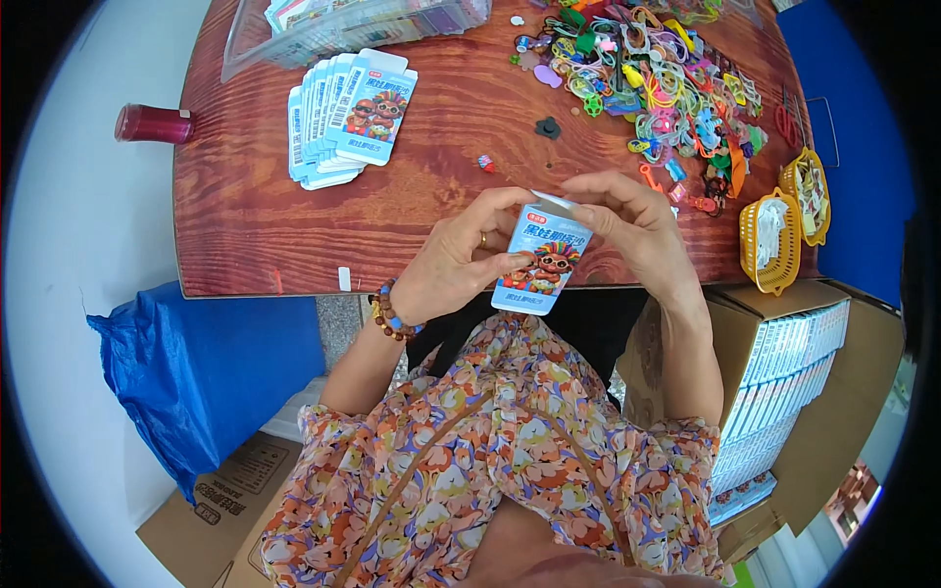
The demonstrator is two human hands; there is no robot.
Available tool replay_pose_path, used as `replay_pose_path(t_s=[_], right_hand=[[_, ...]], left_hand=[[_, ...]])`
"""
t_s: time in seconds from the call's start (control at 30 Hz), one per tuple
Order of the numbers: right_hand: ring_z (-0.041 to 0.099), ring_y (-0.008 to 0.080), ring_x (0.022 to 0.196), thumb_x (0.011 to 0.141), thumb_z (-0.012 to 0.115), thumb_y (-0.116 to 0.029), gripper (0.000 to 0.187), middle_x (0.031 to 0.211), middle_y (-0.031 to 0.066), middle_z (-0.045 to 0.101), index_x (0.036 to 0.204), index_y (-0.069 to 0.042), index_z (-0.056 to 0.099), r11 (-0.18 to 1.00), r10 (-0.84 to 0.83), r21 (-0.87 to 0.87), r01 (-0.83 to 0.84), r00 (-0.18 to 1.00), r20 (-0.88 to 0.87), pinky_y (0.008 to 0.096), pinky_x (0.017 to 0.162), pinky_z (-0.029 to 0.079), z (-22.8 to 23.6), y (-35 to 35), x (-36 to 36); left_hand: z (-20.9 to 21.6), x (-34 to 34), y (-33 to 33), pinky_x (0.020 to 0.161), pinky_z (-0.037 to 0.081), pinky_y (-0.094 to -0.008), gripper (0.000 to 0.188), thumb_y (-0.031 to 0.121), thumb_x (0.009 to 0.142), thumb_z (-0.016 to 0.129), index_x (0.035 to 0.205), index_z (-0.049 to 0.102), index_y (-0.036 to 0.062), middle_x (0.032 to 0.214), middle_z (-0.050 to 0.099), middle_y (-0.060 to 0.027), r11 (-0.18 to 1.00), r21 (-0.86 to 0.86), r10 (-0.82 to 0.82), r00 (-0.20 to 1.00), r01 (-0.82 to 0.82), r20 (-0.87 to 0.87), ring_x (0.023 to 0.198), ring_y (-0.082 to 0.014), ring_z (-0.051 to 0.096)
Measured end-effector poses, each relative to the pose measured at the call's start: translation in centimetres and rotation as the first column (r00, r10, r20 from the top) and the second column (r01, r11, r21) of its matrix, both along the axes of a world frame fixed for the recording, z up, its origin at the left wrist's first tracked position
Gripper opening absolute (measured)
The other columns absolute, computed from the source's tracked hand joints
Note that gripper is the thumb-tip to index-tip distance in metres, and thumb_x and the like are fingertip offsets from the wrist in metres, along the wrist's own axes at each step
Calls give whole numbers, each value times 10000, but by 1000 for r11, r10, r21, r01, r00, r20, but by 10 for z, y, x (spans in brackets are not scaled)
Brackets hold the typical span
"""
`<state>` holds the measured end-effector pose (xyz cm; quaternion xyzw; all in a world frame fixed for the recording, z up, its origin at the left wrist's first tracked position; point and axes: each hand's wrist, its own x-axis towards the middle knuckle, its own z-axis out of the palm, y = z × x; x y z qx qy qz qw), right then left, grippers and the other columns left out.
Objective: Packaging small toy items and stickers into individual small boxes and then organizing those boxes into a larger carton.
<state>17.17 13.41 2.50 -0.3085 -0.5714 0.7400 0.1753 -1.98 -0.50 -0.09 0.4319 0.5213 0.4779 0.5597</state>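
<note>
Just over the table's near edge, a small light-blue cardboard box (539,263) with cartoon figures on its front is held upright between both hands. My left hand (461,240) grips its left side, the thumb lying across the front. My right hand (632,220) pinches the top flap at the upper right corner; the flap stands partly raised. What the box contains is hidden. Farther off to the left lies a fanned stack of flat, matching boxes (377,113).
A heap of colourful small toys and bands (667,88) covers the far right. Yellow baskets (769,279) sit at the right edge, above a carton (823,412) of packed boxes. A clear bin (392,22), a dark red jar (155,123) and a blue bag (216,363) are leftward.
</note>
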Motion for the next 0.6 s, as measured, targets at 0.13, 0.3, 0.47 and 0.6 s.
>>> replay_pose_path(t_s=[0.13, 0.3, 0.47, 0.6], right_hand=[[655, 90, 901, 933, 648, -33, 191, 999, 56, 728, 1106, 21, 709, 989, 53, 133, -59, 997, 47, 246, 803, 527, -4, 0, 2], [671, 98, 886, 918, 643, 10, 199, 986, 65, 739, 1102, 20, 720, 979, 38, 196, -54, 996, 82, 240, 798, 536, 1, 0, -1], [681, 114, 906, 916, 633, 17, 196, 984, 88, 743, 1092, 29, 718, 946, 100, 284, -158, 973, 209, 253, 799, 542, 7, 4, -1], [692, 139, 931, 911, 637, 13, 211, 1027, 116, 741, 1109, 28, 708, 885, 143, 398, -241, 955, 260, 264, 819, 544, 14, 5, -2]], left_hand=[[-1, 2, -2, 812, 553, -318, 546, 38, 914, 660, 1385, 387, 77, 1073, 640, -109, 1000, -26, -1, 1000, 1, 12, 989, -177, 677], [-2, 1, 0, 801, 552, -316, 567, 45, 908, 666, 1381, 354, 76, 1051, 648, -117, 999, -36, 15, 1000, -15, 5, 970, -180, 682], [-4, 3, -1, 776, 544, -314, 582, 9, 889, 666, 1369, 343, 73, 1006, 662, -118, 1000, -22, 21, 1000, -21, 18, 901, -167, 677], [-9, 4, -4, 769, 537, -308, 638, 4, 881, 674, 1406, 320, 82, 999, 660, -119, 998, -35, 57, 997, -59, -59, 885, -158, 670]])
